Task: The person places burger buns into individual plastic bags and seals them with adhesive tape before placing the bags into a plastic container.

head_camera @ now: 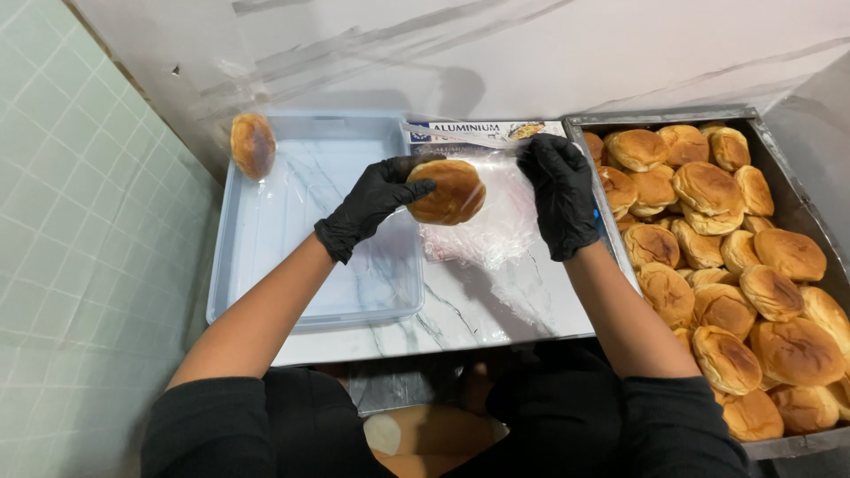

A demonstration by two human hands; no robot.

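Note:
Both my hands wear black gloves. My left hand holds a round golden bun above the marble counter, fingers curled around its left side. My right hand pinches clear plastic film that drapes over and behind the bun. A long box of wrap lies just beyond the bun. A second bun, wrapped in film, rests at the far left corner of a pale blue plastic tray.
A dark metal baking pan on the right is packed with several unwrapped buns. The marble counter ends at its front edge near my body. A green tiled floor lies to the left, a white wall behind.

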